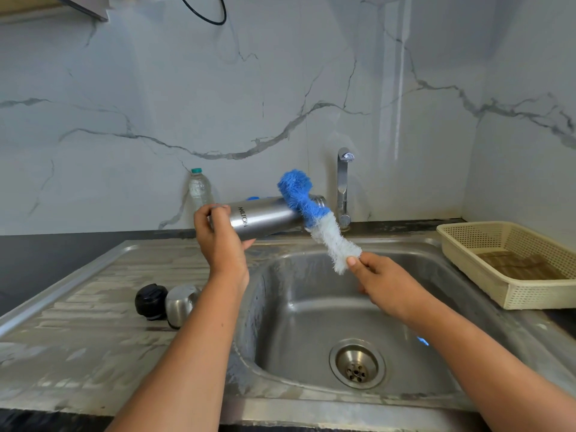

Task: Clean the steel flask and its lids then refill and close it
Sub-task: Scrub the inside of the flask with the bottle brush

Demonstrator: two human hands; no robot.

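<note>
The steel flask (265,218), lettered MILTON, is gripped at its base by the left hand (218,241). The brush (319,224), across its three o'clock end, is pinched by the right hand (380,282).

A steel sink (311,322) is set in a black counter (46,260), with a round drain (357,364) in its bottom and a ribbed drainboard (93,322) on its left. A chrome tap (343,185) stands upright at the sink's back edge. A clear plastic bottle (199,190) with a teal cap stands at the counter's back edge, against the marble wall (156,88). A cream basket (545,296) sits at the sink's right edge, something flat and brown inside. A black cable (205,14) loops down the wall at the top.
</note>
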